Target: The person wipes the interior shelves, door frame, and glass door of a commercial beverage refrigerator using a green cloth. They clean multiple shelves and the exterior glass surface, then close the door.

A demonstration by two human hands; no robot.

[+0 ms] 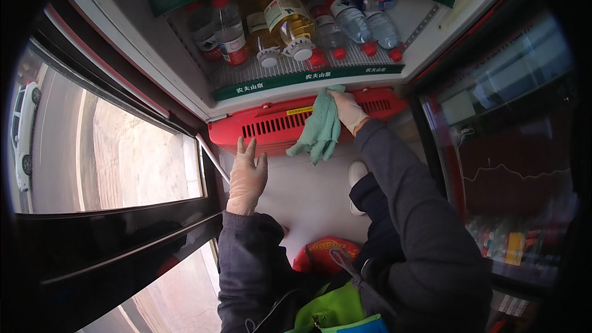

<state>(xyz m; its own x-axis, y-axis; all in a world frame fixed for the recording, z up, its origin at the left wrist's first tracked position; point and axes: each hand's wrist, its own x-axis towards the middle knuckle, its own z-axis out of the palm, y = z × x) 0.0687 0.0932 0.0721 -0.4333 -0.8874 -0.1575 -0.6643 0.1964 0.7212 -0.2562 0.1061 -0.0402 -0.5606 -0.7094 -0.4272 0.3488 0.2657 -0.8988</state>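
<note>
A pale green cloth point(322, 122) hangs from my right hand point(348, 108), which wears a thin translucent glove. The cloth drapes over the red vented base panel point(273, 125) of an open display fridge, its top by the fridge's lower white sill. My left hand point(247, 178), gloved the same way, holds nothing; its fingers are apart and point at the panel's left end. Whether those fingertips touch the panel, I cannot tell. Above the sill, the bottom wire shelf point(277, 68) carries a green edge strip point(273, 84).
Large oil bottles point(289, 18) and several water bottles point(354, 21) with red caps lie on the shelf. To the right stands the glass fridge door point(504, 148). A dark-framed window point(134, 152) is at left. A red object point(326, 249) rests on the floor near my feet.
</note>
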